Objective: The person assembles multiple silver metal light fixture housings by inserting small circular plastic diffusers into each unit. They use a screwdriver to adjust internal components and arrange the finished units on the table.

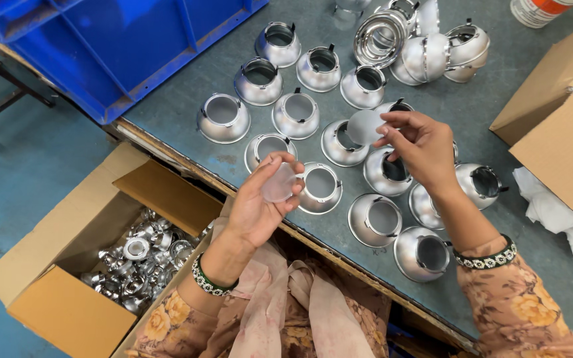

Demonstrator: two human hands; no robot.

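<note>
A small stack of frosted round discs (280, 183) is cupped in the left hand (260, 202), palm up, with the thumb pressed over the top edge and the fingers curled loosely beneath; the hand is held above the near edge of the grey table (499, 86). A single frosted disc (365, 126) is pinched between the thumb and fingertips of the right hand (419, 147), the remaining fingers being bent and slightly spread, and it is held just above the cluster of silver reflector cups (300, 113) (most of them set rim-down with the small opening upward). The nearest cups are seen directly under and beside the right hand, and one cup (320, 187) lies just right of the left hand. Beaded bracelets are worn on both wrists, the left one (210, 282) and the right one (489, 258).

At the near left, below the table edge, an open cardboard box (67, 305) filled with more silver parts (137, 262) is seen. A blue plastic crate (134, 46) is placed at the far left. At the far middle, a pile of stacked cups and chrome rings (419, 46) is gathered. On the right, cardboard boxes (565, 146) and a white cloth (558, 212) are found
</note>
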